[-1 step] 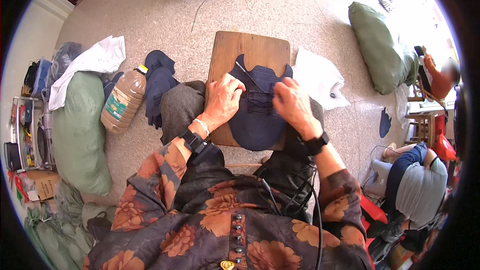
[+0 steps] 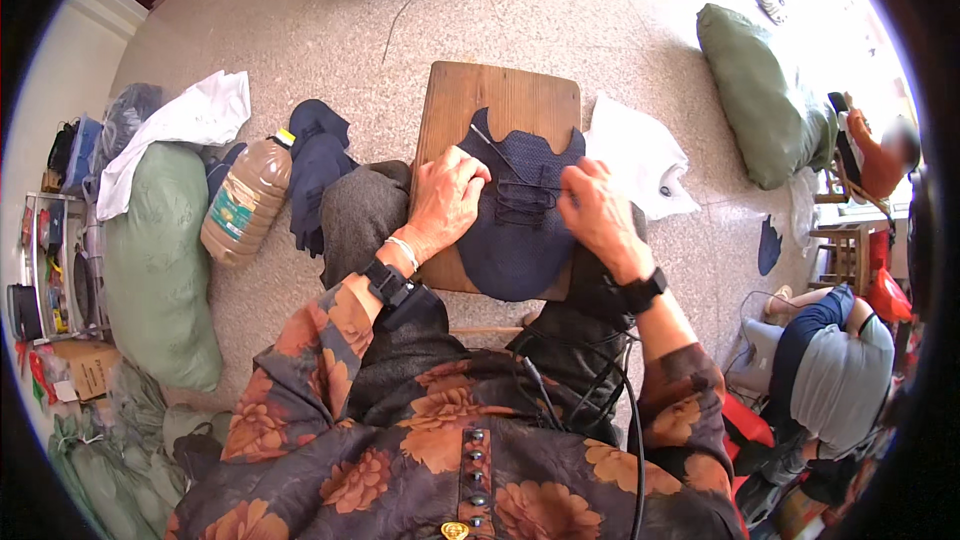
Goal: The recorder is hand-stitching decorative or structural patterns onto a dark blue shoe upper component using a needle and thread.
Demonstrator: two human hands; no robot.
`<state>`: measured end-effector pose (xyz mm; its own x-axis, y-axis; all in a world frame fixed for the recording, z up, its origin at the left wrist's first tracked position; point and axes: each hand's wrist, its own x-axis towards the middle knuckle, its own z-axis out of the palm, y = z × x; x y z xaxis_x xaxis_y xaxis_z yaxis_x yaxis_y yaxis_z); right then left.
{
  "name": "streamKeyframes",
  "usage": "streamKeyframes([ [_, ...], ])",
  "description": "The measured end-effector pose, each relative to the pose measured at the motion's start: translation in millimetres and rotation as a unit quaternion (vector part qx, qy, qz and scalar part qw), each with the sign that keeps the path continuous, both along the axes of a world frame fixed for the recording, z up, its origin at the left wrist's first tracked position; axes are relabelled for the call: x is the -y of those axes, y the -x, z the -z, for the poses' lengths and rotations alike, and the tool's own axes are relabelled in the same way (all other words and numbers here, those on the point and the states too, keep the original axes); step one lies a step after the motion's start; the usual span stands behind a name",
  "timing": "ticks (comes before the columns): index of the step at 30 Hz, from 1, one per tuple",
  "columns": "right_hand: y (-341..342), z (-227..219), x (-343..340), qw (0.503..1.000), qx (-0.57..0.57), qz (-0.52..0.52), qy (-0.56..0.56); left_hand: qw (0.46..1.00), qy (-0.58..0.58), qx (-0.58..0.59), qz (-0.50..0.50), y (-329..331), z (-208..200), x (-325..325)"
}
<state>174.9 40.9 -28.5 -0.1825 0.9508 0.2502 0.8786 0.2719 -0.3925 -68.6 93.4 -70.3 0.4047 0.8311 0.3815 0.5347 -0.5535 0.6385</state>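
Observation:
A dark blue shoe upper (image 2: 515, 255) lies flat on a wooden board (image 2: 505, 88) between my knees, its rounded end toward me. Thin dark laces (image 2: 525, 202) cross its middle in several strands. One pale-tipped lace end (image 2: 483, 132) rests on its far left part. With fingers bent, my left hand (image 2: 448, 195) grips the upper's left edge. My right hand (image 2: 603, 218) is closed beside the right edge, where the lace strands lead. What its fingertips pinch is too small to make out.
White cloth (image 2: 635, 155) lies right of the board. On my left are dark blue pieces (image 2: 320, 170), a large brown-filled bottle (image 2: 250, 200) and a stuffed green sack (image 2: 160, 270). Another green sack (image 2: 760, 95) is at the far right. A person (image 2: 840, 370) bends over at right.
My right hand has moved a little right, away from the middle of the upper. The lace strands there now show spread apart. My left hand has stayed in place.

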Motion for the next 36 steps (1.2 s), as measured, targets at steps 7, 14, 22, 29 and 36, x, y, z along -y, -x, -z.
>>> streamKeyframes([
  [7,-8,-9,20,0.999,-0.004,0.017,0.029,0.999,-0.015,-0.034,0.004,-5,-6,3],
  [14,2,-8,30,0.991,-0.122,0.037,0.029,0.995,-0.008,-0.093,0.018,-19,-27,2],
  [22,4,-8,36,0.962,-0.249,0.086,0.077,0.978,-0.101,-0.172,0.063,-41,-15,-13],
  [29,14,3,20,0.828,-0.532,0.081,0.159,0.974,-0.142,-0.165,0.058,-46,-20,-10],
  [36,18,13,8,0.814,-0.539,0.126,0.177,0.967,-0.162,-0.179,0.081,-43,-19,-11],
])
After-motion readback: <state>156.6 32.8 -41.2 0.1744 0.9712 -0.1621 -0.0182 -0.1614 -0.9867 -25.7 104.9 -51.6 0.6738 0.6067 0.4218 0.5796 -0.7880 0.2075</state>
